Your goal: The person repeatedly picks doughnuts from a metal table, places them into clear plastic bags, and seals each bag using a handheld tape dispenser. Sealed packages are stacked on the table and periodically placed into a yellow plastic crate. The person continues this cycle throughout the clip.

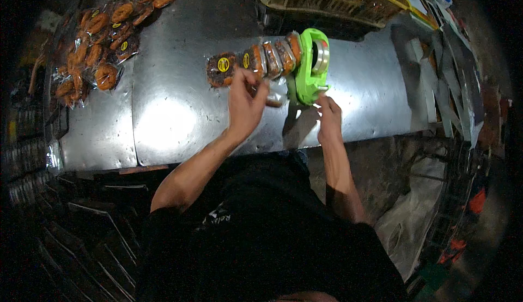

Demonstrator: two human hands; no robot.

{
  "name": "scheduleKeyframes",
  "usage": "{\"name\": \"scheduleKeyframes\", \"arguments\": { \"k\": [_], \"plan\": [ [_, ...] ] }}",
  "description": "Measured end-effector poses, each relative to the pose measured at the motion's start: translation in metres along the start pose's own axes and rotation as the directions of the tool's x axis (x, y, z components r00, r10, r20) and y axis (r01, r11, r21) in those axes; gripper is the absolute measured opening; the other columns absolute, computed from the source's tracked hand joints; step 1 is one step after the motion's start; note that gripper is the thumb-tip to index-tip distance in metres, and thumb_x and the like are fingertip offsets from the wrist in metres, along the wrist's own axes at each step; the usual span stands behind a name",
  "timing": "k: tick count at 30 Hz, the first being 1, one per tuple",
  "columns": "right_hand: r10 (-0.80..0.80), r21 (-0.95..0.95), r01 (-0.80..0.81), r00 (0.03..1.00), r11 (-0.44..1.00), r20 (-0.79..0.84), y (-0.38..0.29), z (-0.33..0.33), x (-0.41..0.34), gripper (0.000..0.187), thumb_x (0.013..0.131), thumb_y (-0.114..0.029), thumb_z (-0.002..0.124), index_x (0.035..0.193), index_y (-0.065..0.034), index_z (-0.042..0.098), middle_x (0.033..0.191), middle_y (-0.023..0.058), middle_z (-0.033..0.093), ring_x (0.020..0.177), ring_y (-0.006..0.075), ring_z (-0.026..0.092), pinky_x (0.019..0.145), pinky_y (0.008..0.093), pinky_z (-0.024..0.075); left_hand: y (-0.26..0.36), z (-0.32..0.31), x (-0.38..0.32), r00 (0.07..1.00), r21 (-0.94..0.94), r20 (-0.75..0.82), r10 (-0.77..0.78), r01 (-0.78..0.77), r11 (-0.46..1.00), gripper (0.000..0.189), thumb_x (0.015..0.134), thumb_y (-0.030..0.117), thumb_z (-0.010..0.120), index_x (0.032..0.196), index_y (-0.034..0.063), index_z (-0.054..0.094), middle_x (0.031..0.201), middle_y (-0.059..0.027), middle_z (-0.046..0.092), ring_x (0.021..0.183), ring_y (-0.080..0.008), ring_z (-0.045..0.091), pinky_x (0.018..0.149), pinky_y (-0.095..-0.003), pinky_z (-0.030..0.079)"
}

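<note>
My left hand [246, 108] has its thumb and index finger pinched at the edge of a clear-wrapped pastry [275, 97], which is blurred. Just beyond it, several bagged brown pastries [273, 60] lean in a row against a bright green tape dispenser [305, 71]. At the row's left end a chocolate-topped pastry [220, 71] with a yellow round sticker lies flat. My right hand [330, 118] has its fingertips together at the dispenser's near, cutter end. Whether tape is between those fingers is too small to tell. A roll of tape [322, 58] sits in the dispenser.
A pile of bagged ring doughnuts [98, 52] covers the metal table's [196, 126] far left. Behind the dispenser stands a yellow plastic crate [335, 3] holding wrapped goods. Flat grey sheets or cardboard [433, 85] stand at the right end. The table's front edge runs close to my body.
</note>
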State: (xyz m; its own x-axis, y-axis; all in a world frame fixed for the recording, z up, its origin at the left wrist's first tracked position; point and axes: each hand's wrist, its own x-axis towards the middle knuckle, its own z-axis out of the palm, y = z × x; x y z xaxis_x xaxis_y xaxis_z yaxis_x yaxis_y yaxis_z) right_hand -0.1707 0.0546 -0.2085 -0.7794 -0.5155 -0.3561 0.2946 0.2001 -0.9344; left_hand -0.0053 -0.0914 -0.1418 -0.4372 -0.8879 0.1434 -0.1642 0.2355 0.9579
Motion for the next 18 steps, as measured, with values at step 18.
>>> {"name": "scheduleKeyframes", "arguments": {
  "k": [18],
  "plan": [
    [-0.080,-0.024,0.167,0.589,0.986,0.804,-0.064,0.197,-0.063,0.029,0.098,-0.013,0.055,0.126,-0.0061,0.059,0.132,0.0103,0.053,0.127,0.0189,0.047,0.107,0.0342,0.0384,-0.034,-0.142,0.010,0.885,-0.880,0.055,-0.462,0.262,0.396,0.052,0.100,0.050,0.046,0.125,0.0046,0.053,0.126,-0.0146,0.057,0.117,-0.0278,0.056,0.096,-0.0423,0.051]
  ]
}}
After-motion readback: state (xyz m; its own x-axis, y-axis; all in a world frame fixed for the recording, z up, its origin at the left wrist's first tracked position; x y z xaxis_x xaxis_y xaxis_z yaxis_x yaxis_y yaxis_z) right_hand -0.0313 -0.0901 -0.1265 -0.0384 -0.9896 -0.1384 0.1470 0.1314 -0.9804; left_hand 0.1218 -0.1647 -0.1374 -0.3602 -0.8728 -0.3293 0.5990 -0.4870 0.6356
